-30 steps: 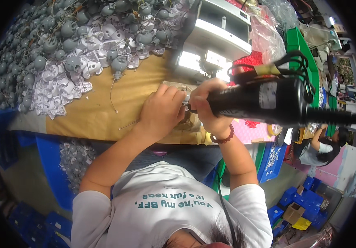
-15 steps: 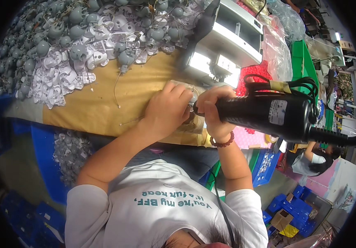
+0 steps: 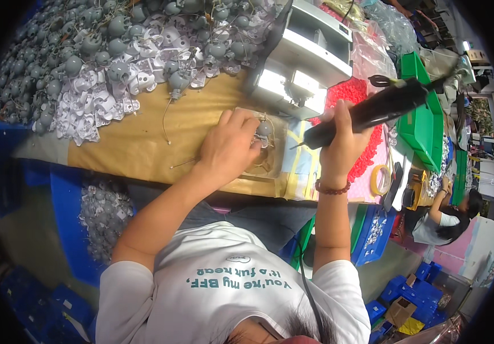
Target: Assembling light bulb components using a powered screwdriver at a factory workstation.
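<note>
1. Head view: the left hand [image 3: 227, 150] is laid on the tan-covered counter [image 3: 138, 143], its fingers curled around a small grey part [image 3: 264, 131] that is pinned against a flat fixture on the counter top.
2. The right hand [image 3: 341, 146] is closed around the grip of a black electric screwdriver [image 3: 373, 109], which is held tilted, with its thin bit pointed down and left towards the grey part; the bit tip is seen just beside the part, not touching it.
3. A bead bracelet [image 3: 332, 188] is worn on the right wrist.
4. A heap of grey and white parts [image 3: 103, 63] is spread over the far left of the counter, well apart from both hands.
5. A grey machine [image 3: 310, 51] stands just behind the fixture.
6. Red small pieces [image 3: 353, 94] lie beside the machine, under the screwdriver.
7. Green bins [image 3: 424, 120] are seen further right, and another person [image 3: 439, 215] is seated at the right edge.
</note>
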Motion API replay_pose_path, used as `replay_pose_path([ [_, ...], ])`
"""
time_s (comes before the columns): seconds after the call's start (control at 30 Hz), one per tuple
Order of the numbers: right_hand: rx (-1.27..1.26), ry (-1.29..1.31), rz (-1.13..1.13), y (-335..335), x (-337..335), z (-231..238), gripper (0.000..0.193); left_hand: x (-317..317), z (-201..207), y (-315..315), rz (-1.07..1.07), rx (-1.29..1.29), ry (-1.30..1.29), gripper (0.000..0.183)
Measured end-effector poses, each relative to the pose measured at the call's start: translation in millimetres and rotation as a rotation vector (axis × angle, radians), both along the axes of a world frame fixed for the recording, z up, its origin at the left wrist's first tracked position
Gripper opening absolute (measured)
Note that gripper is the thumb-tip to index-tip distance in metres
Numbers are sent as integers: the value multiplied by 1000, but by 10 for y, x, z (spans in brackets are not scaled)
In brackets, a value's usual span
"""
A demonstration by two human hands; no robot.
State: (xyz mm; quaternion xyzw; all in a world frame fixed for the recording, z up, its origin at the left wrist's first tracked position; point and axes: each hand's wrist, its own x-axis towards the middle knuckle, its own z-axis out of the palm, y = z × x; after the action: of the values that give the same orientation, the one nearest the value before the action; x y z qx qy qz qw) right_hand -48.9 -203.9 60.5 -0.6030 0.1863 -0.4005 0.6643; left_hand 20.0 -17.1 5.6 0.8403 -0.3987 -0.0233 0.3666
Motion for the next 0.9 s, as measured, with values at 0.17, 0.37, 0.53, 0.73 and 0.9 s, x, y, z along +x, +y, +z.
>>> replay_pose_path([
  [0.17,-66,220,-118,-342,-206,-350,55,-20,10,59,-52,-97,-29,29],
  [0.37,-737,307,187,257,-358,-297,35,-111,-6,61,-44,-165,-141,29],
  [0.53,-459,287,309,411,-151,-502,14,-112,-17,66,-63,-121,-164,30],
  [0.73,-98,277,306,460,-59,-569,10,-99,-5,48,-61,-111,-152,31],
  [0.9,89,143,278,492,12,-552,14,-76,-1,34,-90,-102,-154,31],
])
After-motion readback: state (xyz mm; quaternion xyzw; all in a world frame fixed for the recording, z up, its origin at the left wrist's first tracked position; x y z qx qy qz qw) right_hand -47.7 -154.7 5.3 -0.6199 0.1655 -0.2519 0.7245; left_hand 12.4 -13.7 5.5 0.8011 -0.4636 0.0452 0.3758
